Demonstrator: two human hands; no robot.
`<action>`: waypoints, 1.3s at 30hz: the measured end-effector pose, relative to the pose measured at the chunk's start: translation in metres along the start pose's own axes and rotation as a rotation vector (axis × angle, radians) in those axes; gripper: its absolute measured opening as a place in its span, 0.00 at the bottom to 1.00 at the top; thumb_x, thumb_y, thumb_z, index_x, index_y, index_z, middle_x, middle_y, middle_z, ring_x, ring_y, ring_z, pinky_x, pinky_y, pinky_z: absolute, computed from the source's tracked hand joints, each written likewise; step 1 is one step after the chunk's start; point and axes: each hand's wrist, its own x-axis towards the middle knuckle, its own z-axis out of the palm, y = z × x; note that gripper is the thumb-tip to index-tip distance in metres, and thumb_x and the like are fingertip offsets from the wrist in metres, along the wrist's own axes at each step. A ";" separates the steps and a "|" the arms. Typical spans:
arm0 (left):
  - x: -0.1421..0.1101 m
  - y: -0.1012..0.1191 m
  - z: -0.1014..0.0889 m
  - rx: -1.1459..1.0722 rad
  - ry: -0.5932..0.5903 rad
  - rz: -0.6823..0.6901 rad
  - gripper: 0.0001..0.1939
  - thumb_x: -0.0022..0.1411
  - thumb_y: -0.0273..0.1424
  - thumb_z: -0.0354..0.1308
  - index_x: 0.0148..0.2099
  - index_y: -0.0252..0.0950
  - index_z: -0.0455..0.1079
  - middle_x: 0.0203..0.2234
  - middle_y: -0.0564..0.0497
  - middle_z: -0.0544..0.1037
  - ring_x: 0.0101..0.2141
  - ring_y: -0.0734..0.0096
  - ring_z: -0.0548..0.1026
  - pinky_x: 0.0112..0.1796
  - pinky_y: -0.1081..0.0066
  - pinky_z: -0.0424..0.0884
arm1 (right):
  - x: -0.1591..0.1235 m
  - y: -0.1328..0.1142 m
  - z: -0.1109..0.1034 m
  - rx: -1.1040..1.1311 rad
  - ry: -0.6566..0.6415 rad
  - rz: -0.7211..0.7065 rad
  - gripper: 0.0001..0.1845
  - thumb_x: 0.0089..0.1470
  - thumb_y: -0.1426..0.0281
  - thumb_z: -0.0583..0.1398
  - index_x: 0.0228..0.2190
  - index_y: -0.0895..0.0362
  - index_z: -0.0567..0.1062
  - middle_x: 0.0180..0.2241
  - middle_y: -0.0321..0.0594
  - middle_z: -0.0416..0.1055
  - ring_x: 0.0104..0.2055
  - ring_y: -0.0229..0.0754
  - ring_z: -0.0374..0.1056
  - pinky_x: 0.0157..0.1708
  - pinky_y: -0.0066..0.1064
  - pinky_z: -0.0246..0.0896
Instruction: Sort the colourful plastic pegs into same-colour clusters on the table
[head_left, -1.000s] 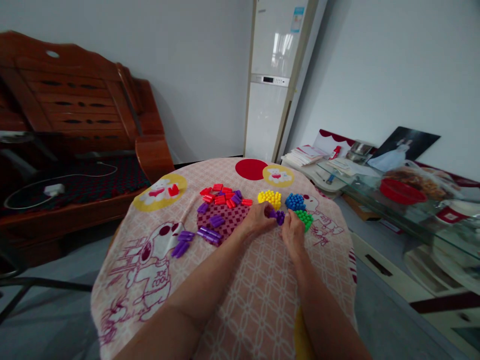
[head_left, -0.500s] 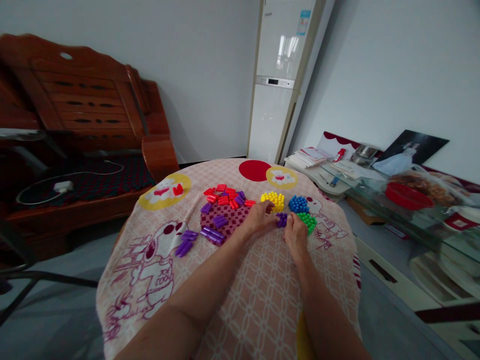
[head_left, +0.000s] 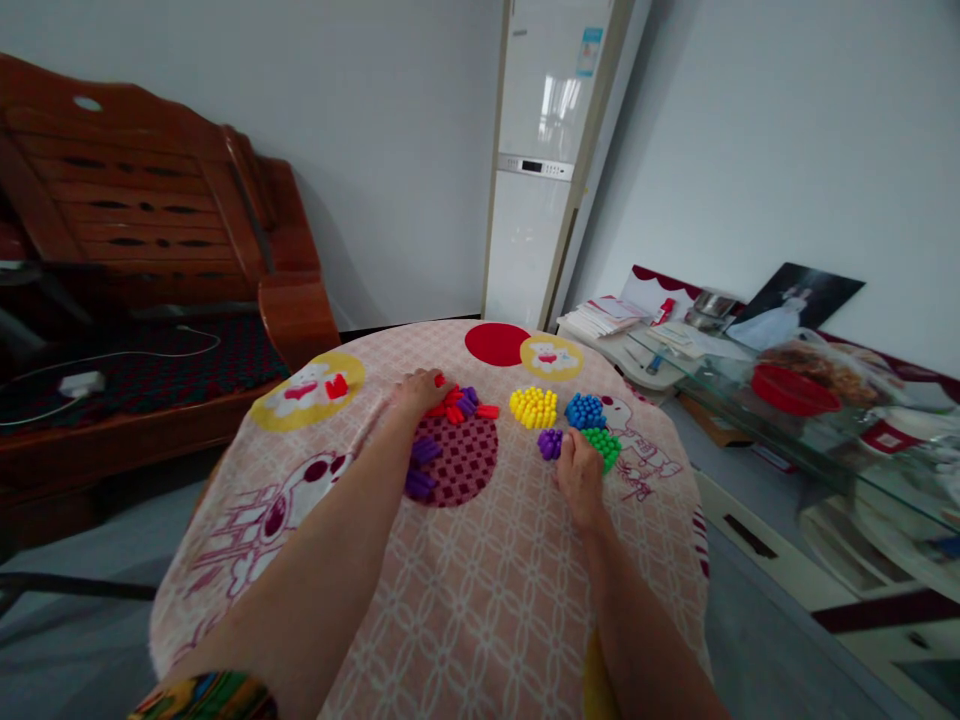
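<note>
Touching or nearly touching the right hand's fingertips, the purple bunch (head_left: 550,443) sits on the tablecloth (head_left: 480,620), right of centre; its small rods appear to stand on end. Right hand (head_left: 581,472): thumb and forefinger close together at the bunch's side, probably steadying it; cannot tell whether they pinch a rod. Green bunch (head_left: 602,448) just beside the knuckles; blue bunch (head_left: 585,410) and yellow bunch (head_left: 534,407) farther back. Each colour is packed tight, presumably so the rods prop one another up.

Left hand (head_left: 422,390) reaches over the red pieces (head_left: 453,404); whether its fingers are apart or clamped on one, cannot tell. Purple pieces (head_left: 424,470) lie beside the left forearm, partly hidden. Another red clump (head_left: 337,386) lies well apart, toward the left edge.

Cloth stretches between the forearms, likely room for sideways movement. Wooden bench (head_left: 142,200) stands beyond the left edge, glass shelf (head_left: 712,375) beyond the right.
</note>
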 end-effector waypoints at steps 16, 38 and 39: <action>-0.015 0.044 -0.008 0.014 0.063 0.305 0.25 0.62 0.45 0.52 0.57 0.38 0.69 0.53 0.42 0.72 0.51 0.57 0.71 0.48 0.65 0.67 | 0.001 0.001 0.001 0.026 -0.016 -0.003 0.27 0.63 0.63 0.44 0.46 0.66 0.76 0.34 0.53 0.77 0.32 0.44 0.71 0.36 0.31 0.59; 0.004 -0.107 -0.038 0.067 0.256 -0.201 0.25 0.58 0.30 0.52 0.57 0.30 0.68 0.54 0.33 0.69 0.55 0.48 0.65 0.55 0.55 0.61 | -0.001 0.002 0.000 0.081 -0.030 -0.001 0.28 0.63 0.60 0.45 0.48 0.65 0.75 0.33 0.51 0.77 0.32 0.43 0.71 0.34 0.30 0.60; 0.004 -0.118 -0.037 0.081 0.217 -0.235 0.24 0.56 0.29 0.53 0.55 0.30 0.70 0.53 0.33 0.70 0.54 0.45 0.66 0.53 0.53 0.63 | -0.001 0.003 0.000 0.085 -0.032 -0.003 0.28 0.63 0.60 0.45 0.48 0.65 0.75 0.33 0.51 0.77 0.32 0.43 0.71 0.34 0.30 0.60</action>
